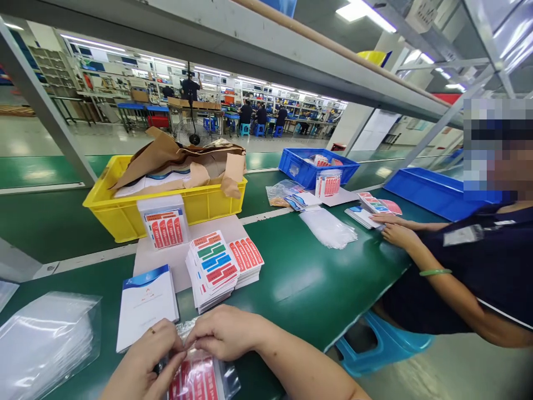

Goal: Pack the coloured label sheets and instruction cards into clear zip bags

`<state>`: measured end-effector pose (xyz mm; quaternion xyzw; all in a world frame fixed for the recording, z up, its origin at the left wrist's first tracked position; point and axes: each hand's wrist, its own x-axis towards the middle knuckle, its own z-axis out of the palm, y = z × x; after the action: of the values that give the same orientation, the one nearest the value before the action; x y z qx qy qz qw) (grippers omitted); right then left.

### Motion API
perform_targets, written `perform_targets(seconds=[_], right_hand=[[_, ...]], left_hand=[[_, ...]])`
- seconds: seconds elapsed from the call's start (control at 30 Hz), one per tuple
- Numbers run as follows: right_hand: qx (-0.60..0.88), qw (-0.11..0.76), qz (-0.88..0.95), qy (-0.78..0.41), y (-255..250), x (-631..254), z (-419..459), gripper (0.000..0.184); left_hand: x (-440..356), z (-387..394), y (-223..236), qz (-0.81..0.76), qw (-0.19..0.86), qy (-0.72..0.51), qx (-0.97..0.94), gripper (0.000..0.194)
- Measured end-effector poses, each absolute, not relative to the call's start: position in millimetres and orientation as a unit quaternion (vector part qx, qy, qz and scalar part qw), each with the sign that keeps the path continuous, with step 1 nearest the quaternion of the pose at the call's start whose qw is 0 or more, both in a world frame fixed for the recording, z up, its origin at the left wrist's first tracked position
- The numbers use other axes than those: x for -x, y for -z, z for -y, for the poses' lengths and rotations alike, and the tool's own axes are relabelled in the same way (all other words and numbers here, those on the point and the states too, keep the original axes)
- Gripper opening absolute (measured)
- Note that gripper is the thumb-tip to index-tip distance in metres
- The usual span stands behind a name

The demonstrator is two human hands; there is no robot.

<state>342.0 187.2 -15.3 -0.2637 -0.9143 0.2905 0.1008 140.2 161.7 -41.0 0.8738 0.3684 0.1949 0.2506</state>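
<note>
At the table's near edge my left hand (155, 355) and my right hand (222, 333) pinch the upper edge of a clear plastic bag (231, 378). Red-and-white printed cards (195, 380) show through the bag. Just beyond my left hand lies a stack of white booklets (145, 300) with a blue top band. A stack of multicoloured sticker sheets (212, 264) stands beyond my right hand, beside a stack of red label cards (246, 258). Far to the left spreads a pile of empty clear bags (45, 339).
Behind the stacks sits a yellow bin (204, 205) filled with brown paper and sheets. A filled bag (164, 222) leans on it. Farther right are a blue bin (297, 169), more clear bags (327, 225) and a co-worker (453, 266) handling cards. A shelf beam (250, 44) crosses overhead.
</note>
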Motion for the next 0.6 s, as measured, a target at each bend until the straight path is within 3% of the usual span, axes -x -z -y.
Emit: perform_targets(seconds=[0.2,0.33,0.47,0.6], right_hand=[[0.282,0.089,0.895,-0.333,11,-354,-192,0.009],[0.294,0.1,0.884,-0.35,9,-362,-195,0.024],[0.263,0.105,0.897,-0.339,8,-361,-196,0.027],[0.283,0.222,0.888,-0.286,13,-358,-201,0.017]], left_hand=[[-136,-160,33,-0.387,0.284,-0.157,-0.863,0.018],[-132,-162,25,-0.41,0.273,-0.156,-0.856,0.023],[-138,-162,16,-0.428,0.284,-0.164,-0.842,0.019],[-142,-166,12,-0.411,0.34,-0.194,-0.824,0.022]])
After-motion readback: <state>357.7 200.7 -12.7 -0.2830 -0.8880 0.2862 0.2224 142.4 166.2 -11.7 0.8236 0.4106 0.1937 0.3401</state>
